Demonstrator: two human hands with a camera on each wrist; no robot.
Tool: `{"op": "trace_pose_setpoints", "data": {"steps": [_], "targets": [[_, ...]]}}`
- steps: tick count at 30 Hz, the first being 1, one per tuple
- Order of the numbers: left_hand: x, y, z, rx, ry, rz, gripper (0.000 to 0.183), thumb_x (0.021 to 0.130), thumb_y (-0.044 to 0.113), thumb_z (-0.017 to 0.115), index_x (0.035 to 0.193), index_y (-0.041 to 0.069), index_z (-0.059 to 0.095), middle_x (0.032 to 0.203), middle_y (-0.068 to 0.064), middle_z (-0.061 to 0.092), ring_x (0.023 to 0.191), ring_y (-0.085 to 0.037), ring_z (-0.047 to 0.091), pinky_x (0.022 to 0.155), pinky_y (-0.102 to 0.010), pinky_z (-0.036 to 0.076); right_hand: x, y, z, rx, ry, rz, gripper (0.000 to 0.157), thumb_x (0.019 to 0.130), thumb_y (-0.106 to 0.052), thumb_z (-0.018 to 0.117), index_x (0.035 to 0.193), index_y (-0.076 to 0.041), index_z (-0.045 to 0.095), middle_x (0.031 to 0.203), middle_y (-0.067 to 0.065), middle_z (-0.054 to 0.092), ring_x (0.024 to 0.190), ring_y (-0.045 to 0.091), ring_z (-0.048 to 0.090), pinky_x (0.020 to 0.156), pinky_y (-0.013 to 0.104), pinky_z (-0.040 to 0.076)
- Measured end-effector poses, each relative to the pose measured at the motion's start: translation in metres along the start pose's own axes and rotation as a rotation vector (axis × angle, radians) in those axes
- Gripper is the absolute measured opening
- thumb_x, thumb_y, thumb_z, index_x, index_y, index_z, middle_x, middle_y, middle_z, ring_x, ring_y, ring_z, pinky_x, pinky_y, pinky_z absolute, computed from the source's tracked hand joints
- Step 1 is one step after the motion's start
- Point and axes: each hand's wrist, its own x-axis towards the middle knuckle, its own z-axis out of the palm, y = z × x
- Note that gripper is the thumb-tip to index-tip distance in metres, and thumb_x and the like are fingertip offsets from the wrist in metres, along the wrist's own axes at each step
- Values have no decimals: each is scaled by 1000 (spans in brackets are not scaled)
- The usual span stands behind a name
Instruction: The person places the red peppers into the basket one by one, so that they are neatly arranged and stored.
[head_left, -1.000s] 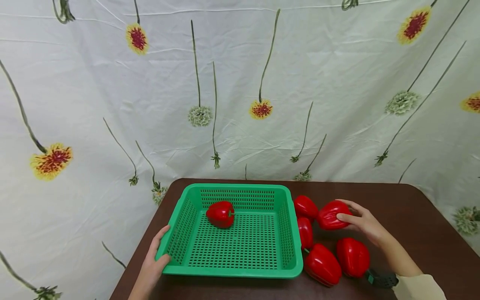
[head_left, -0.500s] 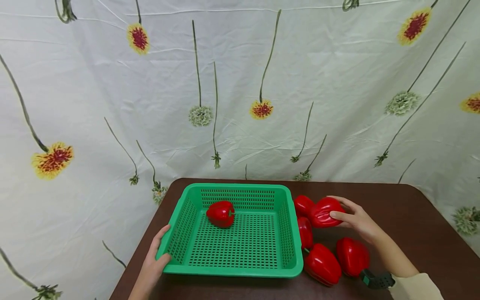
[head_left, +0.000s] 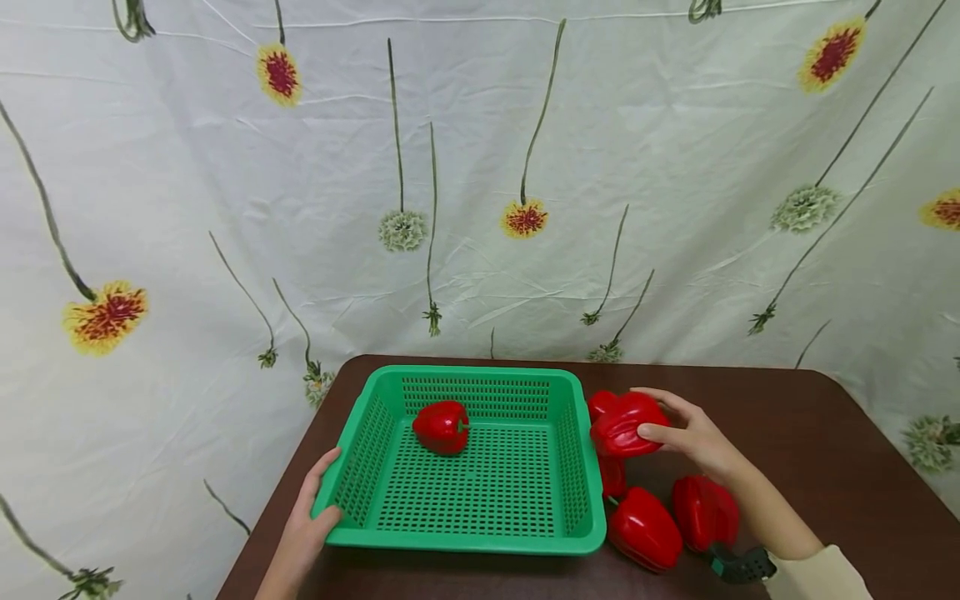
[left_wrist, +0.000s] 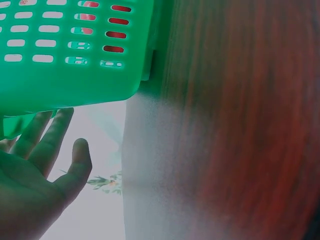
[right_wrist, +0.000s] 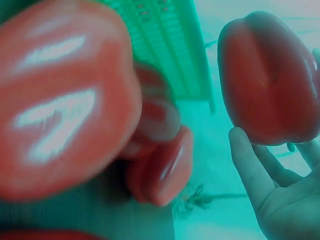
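Observation:
My right hand [head_left: 693,433] holds a red bell pepper [head_left: 628,425] between thumb and fingers, above the table and right of the basket. In the right wrist view, this held pepper [right_wrist: 270,77] sits off the tabletop, its underside toward the palm. At the left end of the green basket [head_left: 465,542], my left hand [head_left: 303,508] touches the rim near the front corner. Its fingers [left_wrist: 52,140] look nearly straight in the left wrist view, the thumb standing apart from them. One red bell pepper [head_left: 441,428] lies on its side inside the basket, against the back left.
Several other red bell peppers lie right of the basket: one at the back [head_left: 602,403], partly hidden, one against the basket wall [head_left: 612,479], one in front [head_left: 645,529] and one near my wrist [head_left: 705,510]. The dark wooden table [head_left: 795,425] ends at a flowered cloth [head_left: 675,167].
My right hand has moved left with its bell pepper, toward the basket's right rim, now covering part of the peppers behind. The left hand and the basket have stayed in place.

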Motion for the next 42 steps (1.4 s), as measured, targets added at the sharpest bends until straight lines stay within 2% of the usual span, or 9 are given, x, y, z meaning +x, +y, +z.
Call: {"op": "trace_pose_setpoints", "data": {"steps": [8,14,20,28,34,42], "targets": [[0,-1,0,1,-5,15,80,84,-5,42,154,23,17,149,-20,21,111,-36,41,74,-37,44,8,-5,20,29,-26,-59,50,91,-13,59,138,0,47,115,7,60,97,24,60,72,41,55],[0,-2,0,-1,-8,20,79,84,-5,41,154,23,18,150,-19,21,112,-36,40,74,-36,44,13,-8,35,67,-73,-64,53,90,-13,61,139,1,46,116,13,59,99,28,59,74,42,55],[1,-1,0,9,3,4,79,84,-5,42,154,23,18,150,-19,20,111,-37,40,73,-37,44,18,-13,55,108,-102,-52,57,89,-14,64,140,2,45,119,18,58,102,32,58,77,43,54],[2,-3,-1,14,-4,19,80,84,-6,41,155,22,16,151,-19,19,113,-35,38,75,-37,43,19,-23,85,110,-96,25,64,86,-20,70,142,-1,45,125,20,54,107,32,55,78,44,54],[2,-3,-2,9,-17,9,81,84,-5,41,156,24,15,153,-18,16,117,-35,34,78,-38,40,21,-33,106,129,-116,38,61,86,-21,72,140,-7,49,128,18,53,108,31,54,77,45,54],[1,-2,-1,1,-12,9,80,84,-5,40,155,22,15,152,-19,16,116,-35,34,78,-38,40,27,-49,131,141,-161,10,60,85,-24,73,139,-7,51,126,15,55,106,30,55,76,43,54]]}}
